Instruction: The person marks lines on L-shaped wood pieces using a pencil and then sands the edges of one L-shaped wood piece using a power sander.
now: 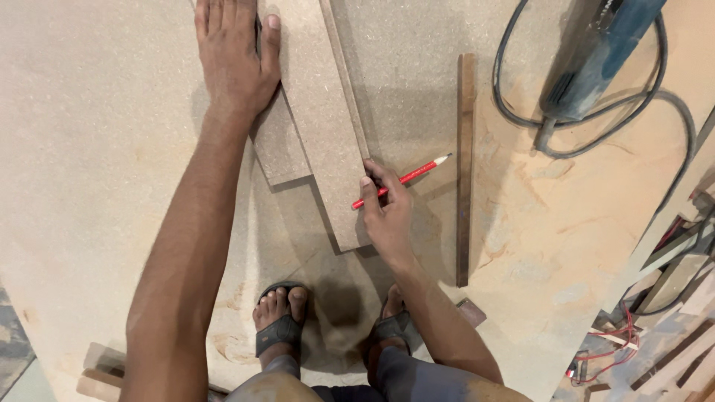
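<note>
While left hand (237, 63) lies flat on board strip (320, 112), right hand (387, 212) grips red pencil (406, 179) (point away from strip).

Blue power tool (596, 56) with coiled grey cord (603, 141), dark wooden strip (465, 171)

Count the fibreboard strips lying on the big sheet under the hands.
2: a long strip touched by the right hand, and a shorter strip partly beneath it, by the left hand. More may be hidden.
</note>
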